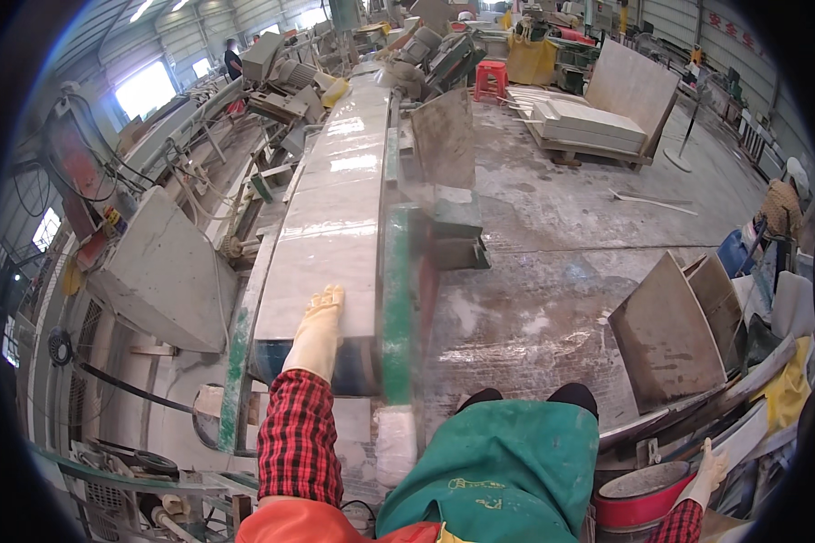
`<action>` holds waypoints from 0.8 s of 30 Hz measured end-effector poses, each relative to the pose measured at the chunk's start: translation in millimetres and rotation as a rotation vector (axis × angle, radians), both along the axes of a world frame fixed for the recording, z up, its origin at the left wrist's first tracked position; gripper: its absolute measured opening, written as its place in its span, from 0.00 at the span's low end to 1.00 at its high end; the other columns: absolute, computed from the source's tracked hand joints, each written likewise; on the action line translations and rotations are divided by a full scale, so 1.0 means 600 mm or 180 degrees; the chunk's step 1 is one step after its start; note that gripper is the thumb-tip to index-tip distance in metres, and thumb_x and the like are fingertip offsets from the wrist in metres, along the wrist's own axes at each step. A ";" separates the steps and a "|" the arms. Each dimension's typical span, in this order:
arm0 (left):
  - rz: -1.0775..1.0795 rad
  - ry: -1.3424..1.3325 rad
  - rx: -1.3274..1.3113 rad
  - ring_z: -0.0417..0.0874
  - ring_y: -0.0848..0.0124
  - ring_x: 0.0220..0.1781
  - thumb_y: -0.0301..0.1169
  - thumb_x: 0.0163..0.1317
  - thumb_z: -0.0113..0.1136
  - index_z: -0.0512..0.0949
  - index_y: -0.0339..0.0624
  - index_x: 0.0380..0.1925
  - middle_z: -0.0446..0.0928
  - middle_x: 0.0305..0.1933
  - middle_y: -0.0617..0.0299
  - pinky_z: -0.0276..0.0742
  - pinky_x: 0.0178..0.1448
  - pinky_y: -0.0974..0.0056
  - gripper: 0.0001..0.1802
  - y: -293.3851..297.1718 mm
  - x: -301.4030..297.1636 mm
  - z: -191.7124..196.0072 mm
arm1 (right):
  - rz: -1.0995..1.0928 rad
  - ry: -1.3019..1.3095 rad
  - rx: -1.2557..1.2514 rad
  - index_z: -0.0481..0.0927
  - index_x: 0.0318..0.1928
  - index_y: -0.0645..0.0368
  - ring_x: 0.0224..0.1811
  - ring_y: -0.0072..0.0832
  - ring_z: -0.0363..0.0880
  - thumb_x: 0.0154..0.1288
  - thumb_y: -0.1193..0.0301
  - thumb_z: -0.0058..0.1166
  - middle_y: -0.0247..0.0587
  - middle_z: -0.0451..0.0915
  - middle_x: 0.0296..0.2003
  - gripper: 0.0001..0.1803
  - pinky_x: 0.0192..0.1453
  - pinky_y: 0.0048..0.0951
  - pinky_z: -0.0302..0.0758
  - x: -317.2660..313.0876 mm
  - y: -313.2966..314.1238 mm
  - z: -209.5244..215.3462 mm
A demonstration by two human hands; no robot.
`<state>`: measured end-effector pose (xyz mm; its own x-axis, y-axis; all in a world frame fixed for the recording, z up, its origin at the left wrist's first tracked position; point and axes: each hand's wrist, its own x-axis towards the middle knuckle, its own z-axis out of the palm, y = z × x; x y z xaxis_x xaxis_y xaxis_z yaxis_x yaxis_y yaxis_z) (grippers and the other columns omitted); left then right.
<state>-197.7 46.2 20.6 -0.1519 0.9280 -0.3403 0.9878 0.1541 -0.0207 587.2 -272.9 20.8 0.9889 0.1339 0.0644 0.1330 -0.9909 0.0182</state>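
Note:
My left hand (pixel 321 324), in a cream rubber glove, lies with its fingers stretched out on the near end of a pale, wet-looking stone slab (pixel 321 253). Beneath the slab runs a long conveyor whose dark roller end (pixel 358 362) shows at the near side. My right hand (pixel 713 468), gloved the same way, is low at the right beside a red round tub (pixel 638 507) with a grey top. Its fingers point upward and look apart, near a pale strip (pixel 745 442); whether it touches the strip I cannot tell.
A green side rail (pixel 397 317) borders the conveyor. Stone panels (pixel 666 330) lean at the right; more slabs (pixel 589 125) lie on a pallet near a red stool (pixel 491 80). Motors (pixel 417 47) stand over the far conveyor. A person (pixel 233 61) stands far left.

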 end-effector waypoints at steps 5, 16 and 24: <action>-0.0002 0.0031 -0.0099 0.47 0.54 0.79 0.17 0.41 0.69 0.45 0.48 0.74 0.44 0.79 0.54 0.49 0.80 0.60 0.61 0.010 -0.003 -0.002 | 0.0216 0.0051 0.0080 0.62 0.71 0.45 0.69 0.50 0.62 0.54 0.39 0.58 0.43 0.64 0.69 0.47 0.70 0.49 0.60 0.013 -0.018 -0.012; -0.0087 0.0022 0.0092 0.50 0.51 0.78 0.21 0.46 0.69 0.48 0.47 0.73 0.47 0.79 0.55 0.51 0.79 0.55 0.56 0.007 -0.009 -0.007 | 0.0714 -0.0201 0.0559 0.67 0.67 0.55 0.67 0.46 0.65 0.59 0.56 0.61 0.48 0.68 0.65 0.37 0.71 0.41 0.61 -0.038 -0.028 -0.034; -0.0135 -0.0132 0.0222 0.50 0.54 0.78 0.19 0.43 0.69 0.50 0.50 0.73 0.47 0.79 0.57 0.52 0.79 0.58 0.56 0.008 -0.008 -0.001 | 0.0830 0.0023 0.0588 0.68 0.65 0.60 0.64 0.48 0.69 0.58 0.46 0.59 0.54 0.71 0.61 0.41 0.68 0.43 0.65 0.006 -0.091 -0.091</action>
